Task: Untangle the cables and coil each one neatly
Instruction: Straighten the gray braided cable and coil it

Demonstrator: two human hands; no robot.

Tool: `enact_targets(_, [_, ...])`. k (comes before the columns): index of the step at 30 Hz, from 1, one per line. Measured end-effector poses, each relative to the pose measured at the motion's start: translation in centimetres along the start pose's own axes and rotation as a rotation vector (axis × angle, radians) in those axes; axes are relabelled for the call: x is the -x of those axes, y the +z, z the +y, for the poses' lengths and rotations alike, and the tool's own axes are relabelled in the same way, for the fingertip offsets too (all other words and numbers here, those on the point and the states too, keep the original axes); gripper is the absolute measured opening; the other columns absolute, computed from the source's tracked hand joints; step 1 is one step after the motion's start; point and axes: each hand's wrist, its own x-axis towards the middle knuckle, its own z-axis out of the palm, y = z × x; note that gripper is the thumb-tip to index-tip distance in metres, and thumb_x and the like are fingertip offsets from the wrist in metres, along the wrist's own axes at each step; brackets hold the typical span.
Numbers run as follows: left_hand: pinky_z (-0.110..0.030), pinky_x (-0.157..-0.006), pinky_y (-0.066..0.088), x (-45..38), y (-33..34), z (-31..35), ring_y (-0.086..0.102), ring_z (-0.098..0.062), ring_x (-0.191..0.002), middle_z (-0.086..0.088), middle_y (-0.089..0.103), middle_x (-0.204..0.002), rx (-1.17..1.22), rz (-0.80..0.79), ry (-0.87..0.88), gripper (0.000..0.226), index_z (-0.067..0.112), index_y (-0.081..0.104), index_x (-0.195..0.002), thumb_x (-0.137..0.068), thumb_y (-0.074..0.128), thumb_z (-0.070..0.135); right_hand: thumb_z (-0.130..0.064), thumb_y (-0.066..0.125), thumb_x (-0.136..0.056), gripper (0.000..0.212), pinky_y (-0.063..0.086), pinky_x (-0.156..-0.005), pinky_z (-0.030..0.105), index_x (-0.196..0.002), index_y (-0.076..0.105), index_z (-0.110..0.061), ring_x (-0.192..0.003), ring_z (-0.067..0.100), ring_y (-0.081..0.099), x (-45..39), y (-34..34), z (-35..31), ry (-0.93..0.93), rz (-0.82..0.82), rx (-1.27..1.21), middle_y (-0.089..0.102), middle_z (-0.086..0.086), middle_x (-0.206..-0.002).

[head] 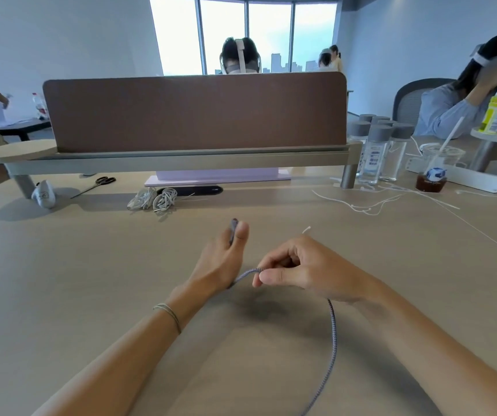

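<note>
Head view: the braided cable's plug end (233, 228) is pinched by the left hand (222, 259) while the braided cable (332, 340) is nipped by the right hand (310, 273) above the table (91, 280); even loops should be laid with steady tension.

You have one view only, from the camera on your head, so no second view overlaps it. It looks forward and down across the pale beige wooden surface (61, 280), close over your own forearms, which come in from the lower edge. Your left hand (220, 259) and right hand (307, 271) sit near the centre of the picture. Beyond the hands it faces the brown rounded divider panel (194, 112), with tall bright windows (241, 31) farther off. The wide lens bends straight edges near the borders.
</note>
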Motion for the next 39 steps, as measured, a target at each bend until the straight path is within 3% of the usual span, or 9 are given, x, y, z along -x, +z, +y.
enact_targets(7, [-0.017,-0.039,0.028,2.1,0.6,3.1,0.031,-0.009,-0.044,0.007,0.039,-0.057,0.367,-0.625,-0.119,0.087,0.010,0.042,-0.089,-0.074,0.003,0.087,-0.018,0.071,-0.094,0.020,0.036,-0.057,0.018,-0.075,0.077,-0.014,-0.052,0.000,0.048,-0.7,-1.9,2.2,-0.050,0.495,0.100,0.063,-0.009,-0.056])
enact_targets(11, [-0.024,-0.039,0.023,2.7,0.6,2.9,0.025,-0.012,-0.047,0.000,0.033,-0.065,0.421,-0.728,-0.074,0.046,0.017,0.039,-0.081,-0.090,0.054,0.059,-0.031,0.074,-0.091,0.027,0.041,-0.058,0.028,-0.068,0.071,-0.018,-0.053,0.004,0.050,-1.3,-2.3,4.0,-0.039,0.585,0.229,0.064,-0.004,-0.057])
enact_targets(14, [-0.022,-0.035,0.021,2.6,0.5,2.8,0.021,-0.010,-0.045,-0.004,0.022,-0.069,0.777,-0.771,-0.212,0.033,0.018,0.038,-0.081,-0.099,0.049,0.044,-0.045,0.071,-0.091,0.040,0.036,-0.055,0.032,-0.065,0.066,-0.016,-0.049,0.009,0.041,-1.4,-2.9,5.0,0.030,0.569,0.325,0.051,-0.002,-0.050])
enact_targets(17, [-0.021,-0.035,0.024,2.1,0.2,2.6,0.022,-0.009,-0.044,-0.002,0.023,-0.067,1.035,-0.675,-0.348,0.033,0.013,0.047,-0.092,-0.103,0.040,0.042,-0.050,0.060,-0.097,0.046,0.041,-0.057,0.034,-0.064,0.067,-0.018,-0.049,0.012,0.049,-1.6,-2.4,5.8,0.148,0.450,0.407,0.054,-0.001,-0.053])
enact_targets(22, [-0.024,-0.041,0.028,2.1,0.5,2.2,0.023,-0.013,-0.050,-0.005,0.031,-0.068,1.022,-0.643,-0.421,0.048,0.012,0.055,-0.135,-0.106,0.032,0.043,-0.045,0.051,-0.103,0.043,0.043,-0.060,0.035,-0.069,0.066,-0.023,-0.054,0.015,0.053,-2.0,-1.0,6.4,0.247,0.405,0.429,0.057,-0.002,-0.058])
enact_targets(28, [-0.040,-0.068,0.052,2.1,1.5,2.6,0.060,-0.022,-0.082,-0.006,0.064,-0.099,0.891,-0.373,-0.349,0.052,0.012,0.071,-0.122,-0.109,0.029,0.039,-0.033,0.036,-0.106,0.028,0.043,-0.073,0.039,-0.107,0.062,-0.022,-0.098,0.035,0.065,-2.3,2.9,5.4,0.337,0.324,0.810,0.069,0.009,-0.102])
enact_targets(32, [-0.051,-0.104,0.046,1.5,1.1,2.5,0.061,-0.031,-0.121,-0.016,0.069,-0.124,0.940,-0.166,-0.319,0.047,0.010,0.062,-0.092,-0.108,0.029,0.039,-0.019,0.040,-0.101,0.022,0.032,-0.061,0.037,-0.121,0.050,-0.017,-0.084,0.036,0.062,-2.4,4.8,4.9,0.222,0.292,0.952,0.063,0.007,-0.090])
enact_targets(36, [-0.040,-0.067,0.057,0.7,0.0,2.6,0.068,-0.031,-0.078,-0.018,0.069,-0.098,1.200,-0.021,-0.383,0.034,0.011,0.047,-0.091,-0.106,0.040,0.041,-0.013,0.042,-0.100,0.018,0.032,-0.056,0.038,-0.116,0.048,-0.018,-0.067,0.032,0.049,-2.1,6.7,3.7,0.135,0.194,0.915,0.043,-0.001,-0.068])
enact_targets(39, [-0.028,-0.043,0.041,0.0,0.0,1.8,0.042,-0.015,-0.052,-0.007,0.053,-0.080,1.025,0.194,-0.435,0.030,0.012,0.045,-0.094,-0.105,0.047,0.039,-0.018,0.050,-0.101,0.014,0.048,-0.067,0.038,-0.110,0.060,-0.023,-0.073,0.025,0.061,-1.8,6.8,2.8,0.185,0.157,0.359,0.062,-0.001,-0.077])
